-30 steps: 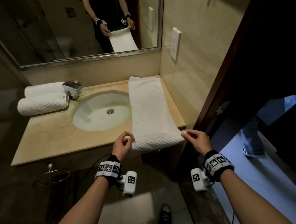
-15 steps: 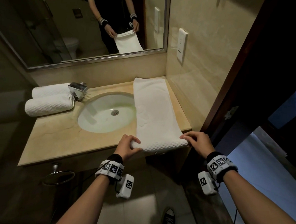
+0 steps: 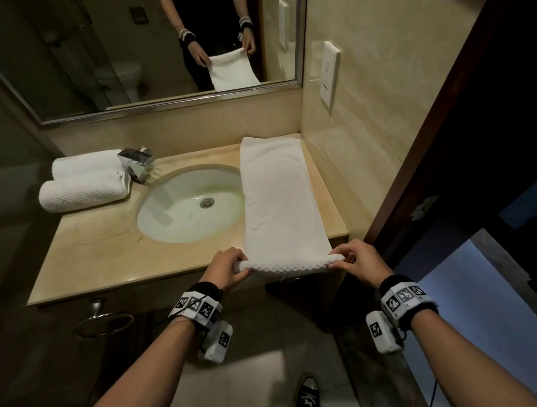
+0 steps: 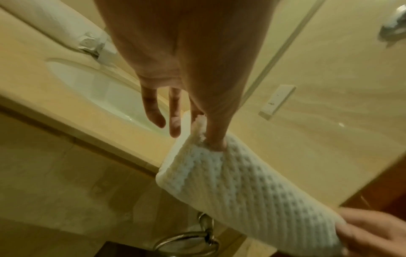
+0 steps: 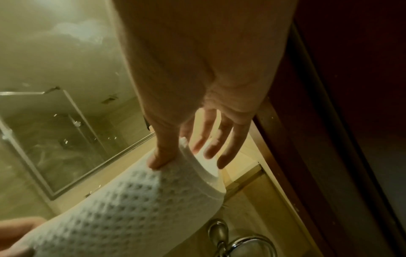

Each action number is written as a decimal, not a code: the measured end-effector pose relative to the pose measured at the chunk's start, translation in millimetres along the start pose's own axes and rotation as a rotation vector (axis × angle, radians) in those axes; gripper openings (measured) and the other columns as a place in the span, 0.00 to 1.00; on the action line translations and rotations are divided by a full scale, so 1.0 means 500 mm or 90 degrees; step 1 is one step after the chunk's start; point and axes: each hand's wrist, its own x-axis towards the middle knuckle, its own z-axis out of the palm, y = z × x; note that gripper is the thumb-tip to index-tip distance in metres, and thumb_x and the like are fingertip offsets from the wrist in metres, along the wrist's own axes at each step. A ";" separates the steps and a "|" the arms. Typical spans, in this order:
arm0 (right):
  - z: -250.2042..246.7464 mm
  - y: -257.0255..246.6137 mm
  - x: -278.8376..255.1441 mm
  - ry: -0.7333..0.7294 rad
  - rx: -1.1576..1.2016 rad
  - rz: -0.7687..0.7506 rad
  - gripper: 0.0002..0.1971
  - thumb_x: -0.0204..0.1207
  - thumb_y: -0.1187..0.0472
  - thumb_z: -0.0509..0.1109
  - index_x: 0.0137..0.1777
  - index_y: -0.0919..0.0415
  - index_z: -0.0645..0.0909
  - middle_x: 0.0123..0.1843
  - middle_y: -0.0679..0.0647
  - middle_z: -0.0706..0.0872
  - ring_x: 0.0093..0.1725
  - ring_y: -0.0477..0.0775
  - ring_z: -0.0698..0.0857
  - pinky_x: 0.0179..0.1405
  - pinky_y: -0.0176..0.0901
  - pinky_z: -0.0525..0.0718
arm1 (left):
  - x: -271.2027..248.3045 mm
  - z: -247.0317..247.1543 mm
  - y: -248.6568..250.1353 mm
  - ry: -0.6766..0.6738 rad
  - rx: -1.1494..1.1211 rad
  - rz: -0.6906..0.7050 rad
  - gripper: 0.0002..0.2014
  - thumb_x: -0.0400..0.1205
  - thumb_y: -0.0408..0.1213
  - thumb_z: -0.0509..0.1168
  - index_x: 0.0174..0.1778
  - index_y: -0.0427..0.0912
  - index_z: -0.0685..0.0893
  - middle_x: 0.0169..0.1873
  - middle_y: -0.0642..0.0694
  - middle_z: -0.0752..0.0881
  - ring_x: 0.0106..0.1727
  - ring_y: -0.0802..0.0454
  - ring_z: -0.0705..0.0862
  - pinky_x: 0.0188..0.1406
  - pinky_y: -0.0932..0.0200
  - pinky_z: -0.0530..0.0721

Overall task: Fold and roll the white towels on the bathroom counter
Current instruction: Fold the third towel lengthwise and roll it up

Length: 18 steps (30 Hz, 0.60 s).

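A long folded white towel (image 3: 277,197) lies lengthwise on the right part of the beige counter (image 3: 95,243), from the back wall to the front edge. Its near end is curled over into a short waffle-textured roll (image 3: 288,265). My left hand (image 3: 225,268) pinches the roll's left end (image 4: 204,139) between thumb and fingers. My right hand (image 3: 356,262) pinches the right end (image 5: 175,167), the other fingers spread above it. Two finished towel rolls (image 3: 83,182) lie at the counter's left, behind the tap.
An oval sink (image 3: 192,201) sits mid-counter with a chrome tap (image 3: 137,164) at its left. A mirror (image 3: 145,38) spans the back wall, a socket plate (image 3: 329,71) the right wall. A towel ring (image 3: 104,319) hangs below the counter. A dark door frame (image 3: 421,149) stands right.
The towel's near end, which hung over the counter edge, has been turned up and over into a small roll; both hands moved slightly forward with it. The head view shifted a little.
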 end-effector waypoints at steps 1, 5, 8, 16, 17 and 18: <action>0.001 0.011 0.008 -0.002 0.013 0.000 0.12 0.69 0.54 0.81 0.51 0.53 0.88 0.47 0.43 0.80 0.44 0.41 0.80 0.39 0.24 0.73 | 0.004 -0.003 -0.004 -0.005 -0.008 -0.004 0.08 0.78 0.40 0.73 0.48 0.40 0.85 0.46 0.45 0.87 0.44 0.51 0.82 0.42 0.63 0.75; 0.003 0.050 0.033 -0.024 0.069 -0.001 0.17 0.74 0.49 0.75 0.58 0.58 0.87 0.56 0.47 0.86 0.57 0.47 0.84 0.53 0.35 0.75 | 0.020 -0.008 -0.023 -0.021 -0.169 -0.034 0.08 0.80 0.43 0.71 0.52 0.47 0.83 0.42 0.45 0.86 0.40 0.54 0.81 0.38 0.70 0.76; 0.013 0.065 0.047 -0.035 0.208 0.026 0.17 0.78 0.49 0.72 0.64 0.56 0.85 0.60 0.52 0.88 0.61 0.50 0.83 0.63 0.43 0.78 | 0.027 0.000 -0.025 -0.024 -0.284 -0.074 0.08 0.81 0.42 0.69 0.54 0.46 0.82 0.30 0.42 0.75 0.32 0.51 0.74 0.33 0.68 0.73; 0.025 0.043 0.070 -0.001 0.344 0.004 0.09 0.84 0.61 0.66 0.57 0.59 0.88 0.59 0.49 0.87 0.61 0.42 0.81 0.54 0.16 0.74 | 0.054 0.035 0.000 0.097 -0.461 -0.200 0.07 0.85 0.40 0.64 0.47 0.41 0.85 0.24 0.59 0.80 0.22 0.61 0.69 0.21 0.71 0.70; 0.022 0.046 0.069 -0.018 0.337 -0.001 0.09 0.82 0.60 0.68 0.57 0.57 0.88 0.60 0.49 0.88 0.61 0.42 0.82 0.56 0.17 0.75 | 0.056 0.037 0.001 0.103 -0.460 -0.209 0.08 0.85 0.40 0.63 0.45 0.42 0.86 0.23 0.59 0.80 0.21 0.61 0.69 0.20 0.71 0.70; 0.016 0.048 0.068 -0.045 0.336 -0.005 0.09 0.79 0.59 0.72 0.57 0.55 0.88 0.61 0.48 0.87 0.62 0.42 0.82 0.61 0.22 0.76 | 0.058 0.037 0.001 0.104 -0.462 -0.218 0.09 0.85 0.41 0.64 0.45 0.42 0.87 0.23 0.58 0.79 0.21 0.60 0.68 0.20 0.70 0.69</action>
